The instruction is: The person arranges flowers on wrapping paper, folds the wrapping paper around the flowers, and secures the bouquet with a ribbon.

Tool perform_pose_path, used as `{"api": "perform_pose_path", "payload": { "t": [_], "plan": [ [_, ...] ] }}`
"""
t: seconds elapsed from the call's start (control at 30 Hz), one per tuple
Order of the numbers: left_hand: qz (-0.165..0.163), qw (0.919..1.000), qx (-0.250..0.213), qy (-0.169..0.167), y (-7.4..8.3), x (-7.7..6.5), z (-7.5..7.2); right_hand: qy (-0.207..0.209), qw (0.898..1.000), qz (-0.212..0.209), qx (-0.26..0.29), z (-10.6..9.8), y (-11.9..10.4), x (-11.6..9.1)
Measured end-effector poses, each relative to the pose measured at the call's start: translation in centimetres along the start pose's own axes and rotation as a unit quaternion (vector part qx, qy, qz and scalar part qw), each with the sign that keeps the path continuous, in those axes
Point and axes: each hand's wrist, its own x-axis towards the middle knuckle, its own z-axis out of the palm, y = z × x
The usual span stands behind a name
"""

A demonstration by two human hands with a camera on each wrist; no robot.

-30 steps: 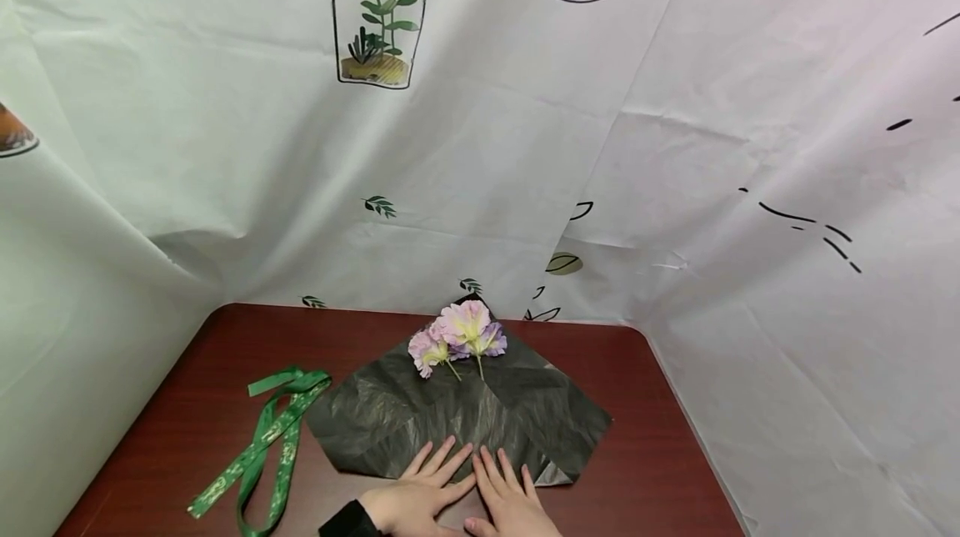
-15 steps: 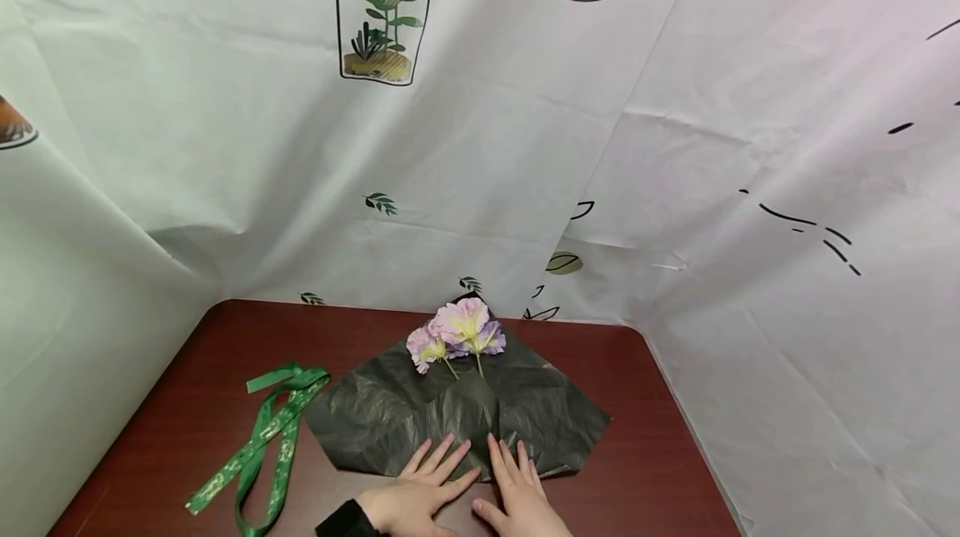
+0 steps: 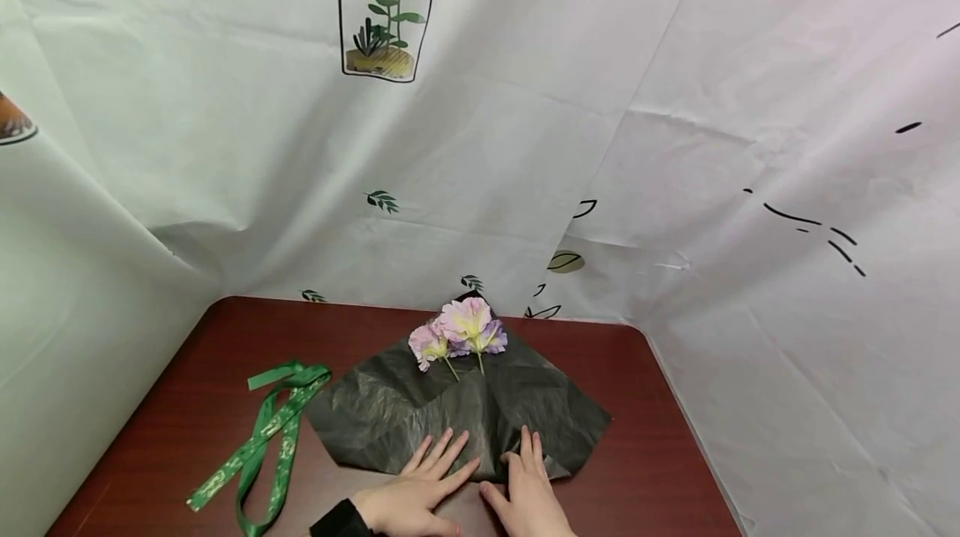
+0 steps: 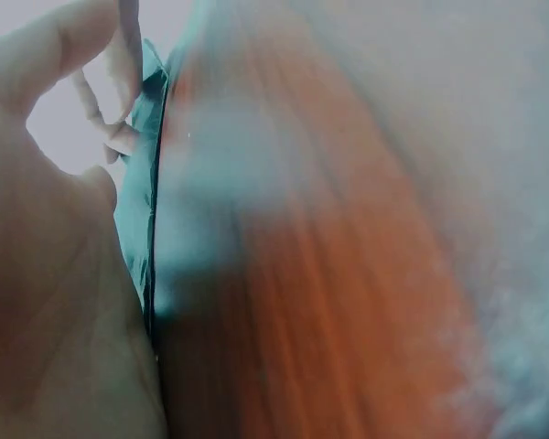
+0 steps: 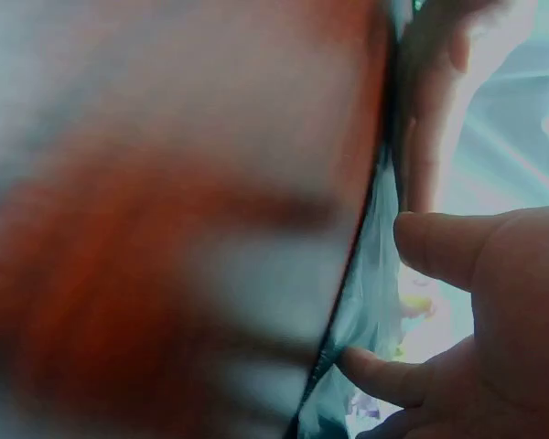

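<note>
A sheet of black wrapping paper (image 3: 371, 412), folded up along its near edge, lies on the table. Pink and purple artificial flowers (image 3: 463, 322) rest on its far part, their lower stems covered by the paper. My left hand (image 3: 416, 494) rests on the near edge with fingers spread. To its right, my right hand (image 3: 528, 489) touches the paper with its fingers mostly extended and the index finger bent. A raised crease runs between the hands. In the right wrist view, a fingertip (image 5: 361, 366) meets the paper's edge (image 5: 371, 265).
A green printed ribbon (image 3: 276, 424) lies in loose loops left of the paper. The dark red-brown table (image 3: 637, 454) is enclosed by white patterned cloth (image 3: 480, 145) at the back and sides.
My right hand has slid rightward, away from the left hand, and its index finger has bent. The paper between the hands has puckered into a crease. My left hand has stayed nearly in place.
</note>
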Motion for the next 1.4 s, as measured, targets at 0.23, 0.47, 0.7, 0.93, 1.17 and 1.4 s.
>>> {"api": "perform_pose_path", "payload": {
  "t": [0.23, 0.47, 0.7, 0.93, 1.17, 1.4],
  "plan": [
    [0.017, 0.9995, 0.025, 0.010, 0.4, -0.2, 0.1, 0.004, 1.000, -0.003, 0.016, -0.9, -0.2, 0.4],
    [-0.017, 0.9997, 0.012, 0.016, 0.8, -0.1, 0.1, -0.028, 0.999, -0.038, 0.004, -0.6, 0.7, 0.6],
    [0.007, 0.9983, 0.034, 0.047, -0.5, 0.1, 1.2, -0.037, 0.998, -0.049, -0.021, 1.0, 3.3, 0.8],
    [0.047, 0.9818, 0.183, 0.022, 1.7, 2.4, 0.5, -0.069, 0.996, -0.053, -0.035, 0.2, 3.4, 0.2],
    [0.038, 0.9634, 0.265, -0.004, 2.8, 4.2, -0.2, -0.072, 0.996, -0.039, -0.036, 0.5, 4.4, 0.5],
    [0.042, 0.9566, 0.288, 0.009, 0.8, 3.4, -1.2, -0.104, 0.993, -0.044, -0.044, -1.0, 4.7, 0.3]
  ]
}}
